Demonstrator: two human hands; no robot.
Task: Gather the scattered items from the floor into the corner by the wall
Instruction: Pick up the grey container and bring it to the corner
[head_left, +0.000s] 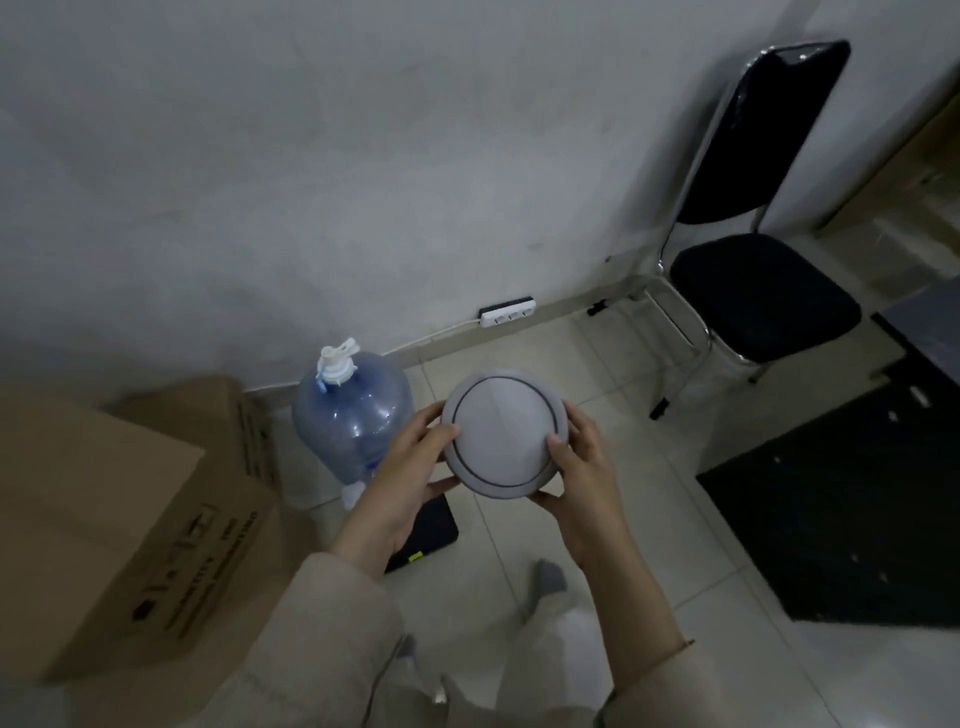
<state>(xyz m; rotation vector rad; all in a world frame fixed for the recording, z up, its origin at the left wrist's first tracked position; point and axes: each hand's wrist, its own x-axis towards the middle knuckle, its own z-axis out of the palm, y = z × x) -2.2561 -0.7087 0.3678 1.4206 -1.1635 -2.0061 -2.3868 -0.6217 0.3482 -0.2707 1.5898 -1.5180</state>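
Observation:
I hold a round white disc-shaped device (501, 434) with a thin dark ring on its face, above the tiled floor. My left hand (410, 467) grips its left edge and my right hand (582, 467) grips its right and lower edge. A blue water jug (348, 415) with a white cap stands by the wall to the left of the disc. A flat black item (434, 532) lies on the floor under my left wrist, partly hidden. Cardboard boxes (130, 519) sit at the left against the wall.
A black chair (758, 291) with a chrome frame stands at the right by the wall. A white power strip (506, 312) is fixed at the wall's base. A black mat (857, 519) covers the floor at the right. My socked feet (548, 577) are below the hands.

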